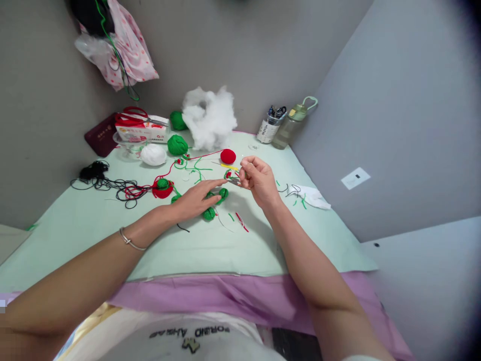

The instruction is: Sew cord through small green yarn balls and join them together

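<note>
My left hand [197,198] reaches over the table with its fingers stretched out, palm down, above several green crocheted pieces [209,213]. My right hand [257,178] is closed in a pinch just to the right of those fingertips. What it pinches is too small to make out; a faint thin tip shows above the thumb. Beside the right fingers lie metal scissors [233,181], partly hidden, and a small red and green piece [228,174]. A yellow-handled tool [228,167] lies just behind, near a red ball of yarn [228,156].
White stuffing [210,120], green yarn balls [178,145] and a white ball [153,155] are at the back. Red-handled scissors [131,116] rest on a packet. Black yarn [93,170] tangles at left. A pen cup [268,128] and bottle [287,128] stand back right.
</note>
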Tool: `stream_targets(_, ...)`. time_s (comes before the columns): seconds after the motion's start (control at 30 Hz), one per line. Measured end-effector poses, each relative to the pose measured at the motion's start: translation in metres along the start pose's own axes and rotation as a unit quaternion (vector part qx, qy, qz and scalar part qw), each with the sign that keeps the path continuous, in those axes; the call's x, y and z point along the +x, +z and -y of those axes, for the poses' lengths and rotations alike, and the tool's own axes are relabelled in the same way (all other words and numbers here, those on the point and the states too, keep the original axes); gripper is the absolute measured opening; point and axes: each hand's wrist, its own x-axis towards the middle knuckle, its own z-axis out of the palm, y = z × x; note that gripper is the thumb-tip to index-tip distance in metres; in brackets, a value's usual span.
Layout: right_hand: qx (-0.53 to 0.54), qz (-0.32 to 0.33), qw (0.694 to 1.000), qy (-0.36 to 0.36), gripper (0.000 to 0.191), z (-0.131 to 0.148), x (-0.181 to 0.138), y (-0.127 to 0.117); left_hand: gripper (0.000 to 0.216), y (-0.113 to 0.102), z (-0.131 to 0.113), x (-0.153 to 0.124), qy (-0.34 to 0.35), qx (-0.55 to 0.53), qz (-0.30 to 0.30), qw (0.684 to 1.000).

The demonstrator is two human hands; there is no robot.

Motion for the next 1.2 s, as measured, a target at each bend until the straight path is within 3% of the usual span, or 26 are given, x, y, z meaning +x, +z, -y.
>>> stream_targets(0.13,-0.006,-0.017,1.0,-0.002,0.035,-0.002,0.002,-0.001,0.046,0.004,0.004,0.0,0.007,0.022,0.014,1.0)
stream_targets(0.33,0.003,-0.04,0.999,0.011,0.033,-0.006,0.004,-0.002,0.045,0.005,0.006,-0.001,-0.032,0.006,-0.019,0.999)
stream_targets(0.5,0.003,-0.049,0.998,0.026,0.024,-0.009,0.005,-0.003,0.034,0.001,0.006,0.0,-0.012,0.051,-0.005,0.999)
stream_targets(0.67,0.0,-0.04,0.999,0.027,0.021,-0.008,0.004,-0.001,0.019,-0.009,0.008,0.002,0.005,0.133,0.002,0.991)
stream_targets(0.8,-0.011,-0.022,0.999,0.022,0.021,-0.01,0.004,0.0,0.008,-0.013,0.004,0.002,0.001,0.139,0.017,0.99)
stream_targets(0.9,-0.015,-0.009,1.0,0.017,0.024,-0.012,0.004,-0.001,0.01,-0.014,-0.005,0.001,-0.012,0.073,0.003,0.997)
stream_targets(0.97,-0.019,-0.005,1.0,0.017,0.028,-0.013,0.004,-0.001,0.012,-0.015,-0.013,0.001,-0.042,-0.028,-0.016,0.999)
stream_targets(1.1,-0.036,0.016,0.999,0.013,0.034,-0.014,0.004,-0.001,0.019,-0.018,-0.027,0.002,-0.096,-0.247,-0.033,0.964)
stream_targets(1.2,-0.051,0.039,0.998,0.012,0.032,-0.014,0.002,-0.001,0.022,-0.019,-0.033,0.002,-0.104,-0.308,-0.046,0.945)
